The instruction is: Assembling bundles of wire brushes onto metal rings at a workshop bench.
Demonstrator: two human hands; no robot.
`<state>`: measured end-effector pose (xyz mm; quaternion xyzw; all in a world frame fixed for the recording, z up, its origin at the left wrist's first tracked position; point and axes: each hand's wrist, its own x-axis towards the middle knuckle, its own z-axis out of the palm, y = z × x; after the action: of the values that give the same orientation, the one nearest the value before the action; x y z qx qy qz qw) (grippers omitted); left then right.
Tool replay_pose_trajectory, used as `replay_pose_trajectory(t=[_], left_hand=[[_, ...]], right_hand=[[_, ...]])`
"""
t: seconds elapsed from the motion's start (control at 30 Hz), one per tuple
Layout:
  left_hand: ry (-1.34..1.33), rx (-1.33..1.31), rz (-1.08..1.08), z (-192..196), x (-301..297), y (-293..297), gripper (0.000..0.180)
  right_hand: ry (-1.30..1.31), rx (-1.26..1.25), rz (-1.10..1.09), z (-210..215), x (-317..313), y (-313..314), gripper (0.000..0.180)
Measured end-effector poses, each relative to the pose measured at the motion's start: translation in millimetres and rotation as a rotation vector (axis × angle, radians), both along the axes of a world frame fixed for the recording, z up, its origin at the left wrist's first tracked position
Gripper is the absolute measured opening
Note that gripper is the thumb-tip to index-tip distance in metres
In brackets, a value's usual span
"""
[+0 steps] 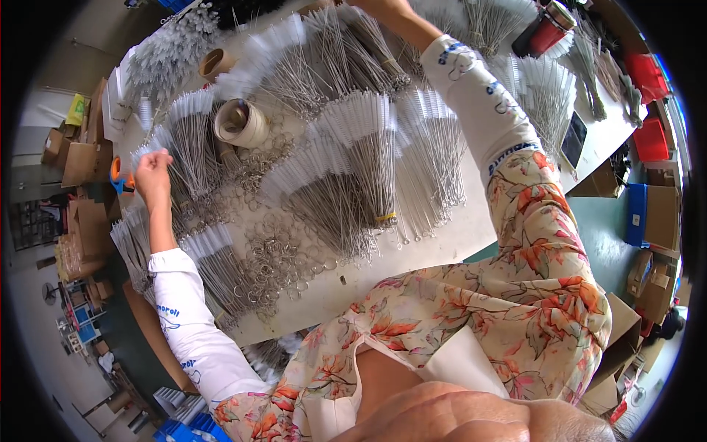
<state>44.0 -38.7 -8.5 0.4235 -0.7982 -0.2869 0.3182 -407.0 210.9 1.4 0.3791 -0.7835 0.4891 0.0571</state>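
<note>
My left hand (153, 179) is at the left edge of the table, its fingers drawn together beside white-bristled wire brushes. What they pinch, if anything, is too small to make out. Orange-handled scissors (120, 177) lie right by this hand. My right arm stretches to the far side, where my right hand (379, 6) is cut off by the top of the picture and its fingers are hidden. Between my arms lie fanned bundles of thin wire brushes (375, 140) with pale bristle ends. Loose metal rings (276, 258) form a heap at the near left.
Tape rolls (243, 123) stand among the brushes on the white table (434, 247). A red and black flask (545, 29) and a dark phone-like device (574, 138) are at the right. Cardboard boxes (654, 291) and red bins (651, 140) line the right side.
</note>
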Motion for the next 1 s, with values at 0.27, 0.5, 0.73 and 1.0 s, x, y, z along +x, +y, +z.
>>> replay_pose_trajectory(t=[0.27,0.5,0.73,1.0], left_hand=[[0.414,0.180,-0.079,87.3,5.8,121.9,0.025],[0.435,0.430,-0.002,86.7,53.9,178.8,0.025],[0.449,0.469,0.060,74.0,76.6,207.7,0.024],[0.537,0.508,0.003,71.6,95.0,224.5,0.027]], right_hand=[[0.295,0.574,-0.341,-0.1,-84.4,119.3,0.034],[0.200,0.685,-0.303,-64.3,-138.3,123.7,0.033],[-0.068,0.020,0.161,-62.2,-104.6,106.5,0.016],[-0.493,-0.209,0.496,9.8,-55.1,55.7,0.015]])
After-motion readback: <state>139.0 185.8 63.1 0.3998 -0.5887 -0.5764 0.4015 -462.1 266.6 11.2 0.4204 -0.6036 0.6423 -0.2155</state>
